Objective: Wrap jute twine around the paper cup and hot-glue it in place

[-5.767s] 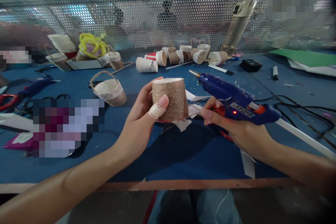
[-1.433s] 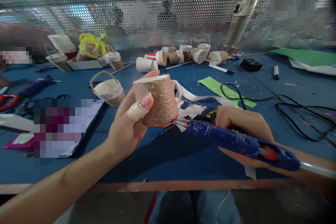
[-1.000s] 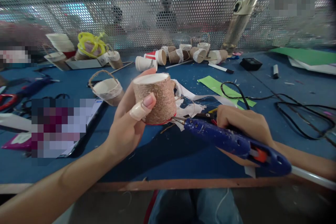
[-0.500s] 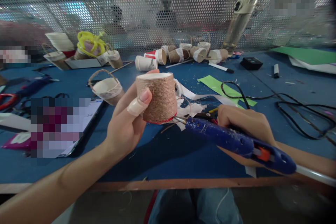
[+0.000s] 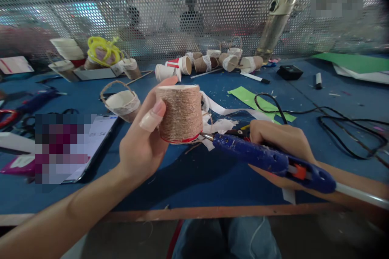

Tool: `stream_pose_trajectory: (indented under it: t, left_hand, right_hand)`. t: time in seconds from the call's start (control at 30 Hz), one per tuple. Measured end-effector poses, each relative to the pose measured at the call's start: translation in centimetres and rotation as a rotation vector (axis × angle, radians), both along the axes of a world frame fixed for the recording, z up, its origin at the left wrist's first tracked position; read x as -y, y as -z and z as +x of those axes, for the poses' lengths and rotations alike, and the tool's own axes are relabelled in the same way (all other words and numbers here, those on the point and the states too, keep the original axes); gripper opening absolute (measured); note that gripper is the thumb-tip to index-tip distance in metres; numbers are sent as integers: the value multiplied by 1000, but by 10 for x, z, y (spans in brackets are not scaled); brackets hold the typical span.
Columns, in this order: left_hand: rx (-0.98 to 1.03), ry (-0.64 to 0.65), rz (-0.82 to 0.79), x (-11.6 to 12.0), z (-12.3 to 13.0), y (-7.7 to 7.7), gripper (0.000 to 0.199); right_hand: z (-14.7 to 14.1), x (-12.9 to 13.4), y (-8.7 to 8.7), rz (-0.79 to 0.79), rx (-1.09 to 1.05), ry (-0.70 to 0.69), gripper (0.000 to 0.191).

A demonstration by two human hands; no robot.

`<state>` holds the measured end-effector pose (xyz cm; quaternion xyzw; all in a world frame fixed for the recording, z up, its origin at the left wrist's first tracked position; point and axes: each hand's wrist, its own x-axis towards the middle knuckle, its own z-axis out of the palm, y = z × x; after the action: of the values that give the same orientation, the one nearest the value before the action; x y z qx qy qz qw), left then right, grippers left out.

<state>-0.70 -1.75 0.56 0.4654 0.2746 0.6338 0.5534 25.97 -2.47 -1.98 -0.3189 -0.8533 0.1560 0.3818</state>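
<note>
A paper cup wrapped in brown twine [image 5: 181,113] is held up above the blue table by my left hand [image 5: 142,141], thumb on its near left side and fingers behind. A red strip shows along the cup's lower edge. My right hand [image 5: 281,145] is closed around a blue glue gun [image 5: 252,151], its metal nozzle touching or nearly touching the cup's lower right edge. A clear glue stick [image 5: 361,196] sticks out of the gun's back end. Behind the cup lie white ribbon [image 5: 225,109] and torn white scraps [image 5: 223,126].
A twine-handled cup [image 5: 123,103] and a phone [image 5: 97,141] are at the left. Several wrapped cups [image 5: 206,63], a bottle [image 5: 275,24] and a black box [image 5: 289,72] stand farther back. Green paper [image 5: 247,99] and a black cable [image 5: 340,137] lie at the right.
My left thumb has slid slightly left on the cup, showing more twine. The glue gun and my right hand have shifted slightly left, its nozzle still at the cup's lower edge.
</note>
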Motion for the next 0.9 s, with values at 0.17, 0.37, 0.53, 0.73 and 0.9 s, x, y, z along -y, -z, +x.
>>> stream_pose_trajectory:
  t: [0.17,0.37,0.53,0.73,0.9]
  left_hand:
    - [-9,-25,-29,-1,-1,-1,41]
    - [8,-25,-7,-2,-1,-1,39]
    - [15,-11,-63,-3,0,3,34]
    - [48,34,-94,-1,4,4,27]
    - [44,71,-162,-1,4,3,23]
  right_hand:
    - [-2,0,-1,-7,16,32,33]
    - [-7,-4,-7,-80,-52,120,30]
    - [-15,-9,-7,-126,-339,166,21]
    - [-30,-20,8,-271,-422,-15,50]
    - [-41,-30,9,-430,-495,-112,48]
